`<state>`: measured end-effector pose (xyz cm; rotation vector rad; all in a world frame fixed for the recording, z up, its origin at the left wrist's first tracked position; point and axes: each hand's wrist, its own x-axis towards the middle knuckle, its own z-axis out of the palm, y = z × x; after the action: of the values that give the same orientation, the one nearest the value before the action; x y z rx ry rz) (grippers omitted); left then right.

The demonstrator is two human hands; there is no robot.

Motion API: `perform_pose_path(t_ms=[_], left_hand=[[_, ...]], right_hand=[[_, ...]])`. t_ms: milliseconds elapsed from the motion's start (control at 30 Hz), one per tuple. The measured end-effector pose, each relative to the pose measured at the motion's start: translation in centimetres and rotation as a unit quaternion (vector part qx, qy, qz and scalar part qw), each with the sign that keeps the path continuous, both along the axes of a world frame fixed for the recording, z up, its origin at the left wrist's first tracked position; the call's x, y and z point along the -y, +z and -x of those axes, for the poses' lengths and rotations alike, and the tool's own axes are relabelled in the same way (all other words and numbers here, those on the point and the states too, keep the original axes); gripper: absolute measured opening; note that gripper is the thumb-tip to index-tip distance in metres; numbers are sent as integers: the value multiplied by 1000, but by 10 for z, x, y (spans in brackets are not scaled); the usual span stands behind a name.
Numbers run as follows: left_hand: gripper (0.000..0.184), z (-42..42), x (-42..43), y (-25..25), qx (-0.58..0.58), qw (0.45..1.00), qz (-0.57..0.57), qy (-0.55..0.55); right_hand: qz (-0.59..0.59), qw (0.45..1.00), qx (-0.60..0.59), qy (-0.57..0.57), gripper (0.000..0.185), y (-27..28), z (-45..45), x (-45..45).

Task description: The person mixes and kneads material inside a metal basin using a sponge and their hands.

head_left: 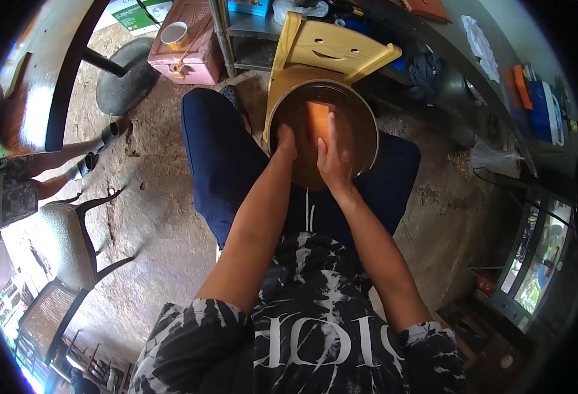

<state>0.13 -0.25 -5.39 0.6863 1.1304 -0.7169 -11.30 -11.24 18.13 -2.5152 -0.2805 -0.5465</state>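
A round metal pot point(375, 125) sits on a small yellow chair point(341, 44) between my knees, its inside brownish, perhaps with liquid in it. My right hand point(337, 157) reaches into the pot and grips an orange block-shaped piece point(316, 121), its fingers along the right side and the thumb near the lower end. I cannot make out whether this piece is a sponge or something else. Inside the pot's left wall is my left hand point(286, 139), apart from the orange piece. Its fingers are hidden low in the pot.
A pink box point(190, 62) bears a white cup point(174, 35) at the upper left. Beside it stands a metal shelf point(253, 26). A person's legs point(72, 154) and a chair point(69, 236) are at left. A glass-fronted cabinet point(532, 253) stands at right.
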Motion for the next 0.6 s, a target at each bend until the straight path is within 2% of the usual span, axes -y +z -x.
perform_pose_path(t_ms=[33,67,100,133,167,200,233,267,300,333,367,400,433,467,500,567,600], left_hand=[[65,-17,-2,22,-199,979,31,-39],[65,-2,2,38,-197,979,33,-43],[66,26,9,57,-18,999,-10,-42],[67,39,15,67,161,985,-51,-39],[67,34,23,48,166,984,-50,-38],[65,30,30,8,232,972,-42,-23],[64,36,27,9,290,956,-36,-10],[64,45,24,9,281,959,-38,-9],[63,44,15,65,185,979,-80,-31],[62,40,12,100,92,987,-120,-53],[62,40,15,84,96,987,-118,-57],[62,40,17,51,157,985,-65,-23],[62,35,19,32,217,976,-13,12],[62,29,20,33,217,976,-12,15],[62,28,20,35,197,980,-25,3],[63,37,18,46,166,985,-41,-10],[63,37,20,52,136,986,-88,-50]], right_hand=[[0,1000,2,-2,73,-1,-1,0],[-10,976,-217,-7,71,-3,-1,3],[-20,906,-423,-11,69,-6,-4,7],[-19,908,-418,-14,69,-12,-3,10],[-17,961,-274,-12,69,-23,-1,11],[-15,992,-126,-4,69,-29,-3,11],[-16,991,-131,2,69,-23,-4,9],[-5,996,-84,15,69,-17,-2,9],[6,999,-32,24,70,-13,-3,9],[7,999,-31,20,70,-14,-6,10],[19,977,-212,16,69,-14,-9,13],[31,923,-384,12,68,-13,-13,16],[32,924,-381,10,68,-14,-15,20],[0,972,-233,-24,68,-18,-16,25],[-32,995,-84,-52,67,-21,-15,29],[-27,990,-60,-123,68,-5,-10,29],[0,972,-209,-111,69,-8,-12,37]])
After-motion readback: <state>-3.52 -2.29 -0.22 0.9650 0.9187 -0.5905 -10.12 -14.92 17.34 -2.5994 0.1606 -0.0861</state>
